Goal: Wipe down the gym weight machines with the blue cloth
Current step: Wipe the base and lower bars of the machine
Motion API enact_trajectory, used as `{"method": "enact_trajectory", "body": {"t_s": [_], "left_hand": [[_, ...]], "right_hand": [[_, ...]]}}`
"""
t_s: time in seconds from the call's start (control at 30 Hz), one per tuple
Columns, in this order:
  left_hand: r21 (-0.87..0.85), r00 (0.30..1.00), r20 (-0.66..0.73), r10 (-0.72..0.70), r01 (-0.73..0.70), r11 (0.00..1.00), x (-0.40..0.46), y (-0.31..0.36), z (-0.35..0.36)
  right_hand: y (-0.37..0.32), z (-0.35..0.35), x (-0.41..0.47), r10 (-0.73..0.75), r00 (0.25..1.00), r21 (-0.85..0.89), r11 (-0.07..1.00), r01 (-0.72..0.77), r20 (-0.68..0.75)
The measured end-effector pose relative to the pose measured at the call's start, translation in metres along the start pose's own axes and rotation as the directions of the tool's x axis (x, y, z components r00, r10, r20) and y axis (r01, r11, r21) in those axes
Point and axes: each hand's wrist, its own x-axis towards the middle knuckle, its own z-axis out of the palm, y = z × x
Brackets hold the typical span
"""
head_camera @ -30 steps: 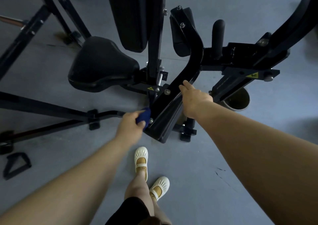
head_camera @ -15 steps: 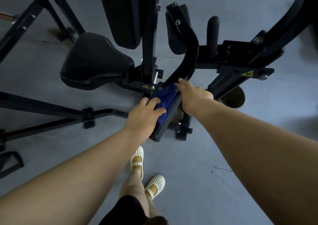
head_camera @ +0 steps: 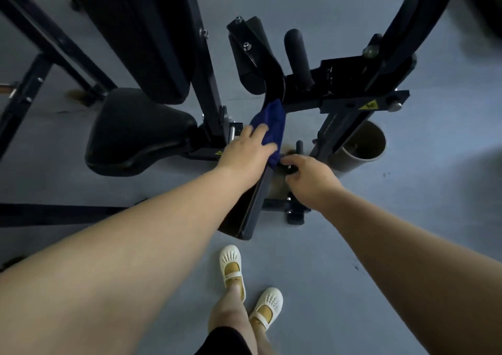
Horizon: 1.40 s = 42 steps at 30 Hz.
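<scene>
I have my left hand (head_camera: 245, 153) pressing the blue cloth (head_camera: 270, 125) flat against the angled black arm (head_camera: 273, 88) of the weight machine, fingers spread over the fabric, about midway up that bar. My right hand (head_camera: 309, 176) sits lower beside the same bar, fingers curled near a small dark knob; I cannot tell whether it actually grips it. I judge the wipe-down is at an early stage: the seat pad (head_camera: 135, 134), back pad (head_camera: 146, 34), roller handle (head_camera: 297, 56) and outer frame all remain to be covered.
</scene>
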Motion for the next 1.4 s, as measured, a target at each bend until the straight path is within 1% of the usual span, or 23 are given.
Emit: {"method": "enact_trajectory", "body": {"t_s": [0.1,0.13,0.23,0.3,0.37,0.43,0.5,0.53,0.57,0.6,0.63,0.7,0.73,0.77,0.87,0.93,1.0,1.03,1.1,1.17,1.2,1.33,1.4], "left_hand": [[0.132,0.993,0.074,0.089,-0.098,0.986,-0.035,0.004,0.006],[0.138,0.992,0.075,0.105,-0.114,0.984,-0.032,0.001,0.005],[0.051,0.996,-0.022,0.082,-0.081,0.995,0.024,-0.009,-0.014],[0.009,0.999,0.005,0.044,-0.044,0.999,0.058,-0.009,-0.028],[0.004,0.999,0.034,0.039,-0.04,0.999,0.058,-0.009,-0.026],[0.049,0.994,0.087,0.065,-0.07,0.996,0.021,-0.008,-0.013],[0.078,0.985,0.1,0.138,-0.147,0.986,-0.02,-0.016,-0.001],[0.031,0.98,0.105,0.171,-0.175,0.984,-0.028,-0.022,0.0],[-0.02,0.978,0.075,0.193,-0.192,0.981,-0.025,-0.028,-0.002],[-0.05,0.981,0.053,0.188,-0.185,0.981,-0.016,-0.033,-0.006],[-0.083,0.987,0.037,0.156,-0.153,0.985,-0.004,-0.033,-0.011],[-0.196,0.998,0.042,0.045,-0.036,0.98,0.022,-0.024,-0.017],[-0.229,0.999,0.051,-0.002,0.014,0.973,0.03,-0.017,-0.019],[-0.248,0.998,0.061,-0.033,0.048,0.967,0.033,-0.013,-0.018],[-0.191,0.996,0.082,0.02,-0.003,0.982,0.001,-0.02,-0.003],[-0.151,0.995,0.009,0.1,-0.098,0.984,-0.04,-0.03,0.005],[-0.024,0.972,0.036,0.23,-0.23,0.973,-0.065,-0.033,0.011],[0.045,0.967,0.084,0.242,-0.246,0.968,-0.067,-0.033,0.014],[0.081,0.984,0.075,0.162,-0.168,0.982,-0.059,-0.026,0.012],[0.04,0.997,0.041,0.065,-0.067,0.997,-0.057,-0.017,0.013],[0.028,0.998,0.054,0.029,-0.03,0.999,-0.064,-0.013,0.014],[0.013,0.988,0.148,0.047,-0.049,0.999,-0.114,-0.018,0.026],[-0.027,0.987,0.151,0.046,-0.043,0.999,-0.12,-0.028,0.026]], "right_hand": [[0.014,0.002,-0.009,0.063,0.997,-0.006,0.998,-0.063,0.036],[0.019,0.002,-0.011,0.084,0.996,-0.007,0.996,-0.084,0.041],[0.027,0.003,-0.015,0.094,0.994,-0.015,0.996,-0.093,0.056],[0.027,0.005,-0.016,0.051,0.999,-0.026,0.998,-0.05,0.017],[0.021,-0.001,-0.015,-0.032,0.991,-0.092,0.996,0.02,-0.131],[0.012,-0.024,-0.012,-0.122,0.934,-0.196,0.979,0.057,-0.336],[0.009,-0.058,-0.001,-0.175,0.864,-0.3,0.953,0.029,-0.472],[0.011,-0.075,0.006,-0.181,0.847,-0.36,0.933,-0.013,-0.499],[0.015,-0.089,0.013,-0.168,0.853,-0.423,0.904,-0.066,-0.494],[0.021,-0.099,0.019,-0.134,0.88,-0.489,0.864,-0.12,-0.455],[0.027,-0.105,0.023,-0.092,0.913,-0.557,0.815,-0.16,-0.397],[0.037,-0.108,0.027,-0.044,0.954,-0.667,0.725,-0.173,-0.295],[0.04,-0.107,0.028,-0.019,0.967,-0.676,0.719,-0.162,-0.252],[0.04,-0.106,0.027,0.018,0.975,-0.652,0.741,-0.161,-0.221],[0.042,-0.102,0.025,0.074,0.979,-0.607,0.775,-0.177,-0.192],[0.045,-0.105,0.023,0.057,0.98,-0.627,0.761,-0.166,-0.19],[0.045,-0.109,0.025,0.039,0.98,-0.637,0.755,-0.157,-0.195],[0.042,-0.111,0.026,0.039,0.98,-0.628,0.762,-0.155,-0.194],[0.032,-0.11,0.028,0.062,0.979,-0.6,0.782,-0.168,-0.193],[0.025,-0.103,0.03,0.101,0.974,-0.566,0.8,-0.2,-0.202],[0.024,-0.099,0.03,0.118,0.971,-0.545,0.81,-0.215,-0.208],[0.018,-0.079,0.025,0.151,0.949,-0.468,0.842,-0.27,-0.276],[0.007,-0.052,0.019,0.074,0.966,-0.456,0.871,-0.183,-0.246]]}}
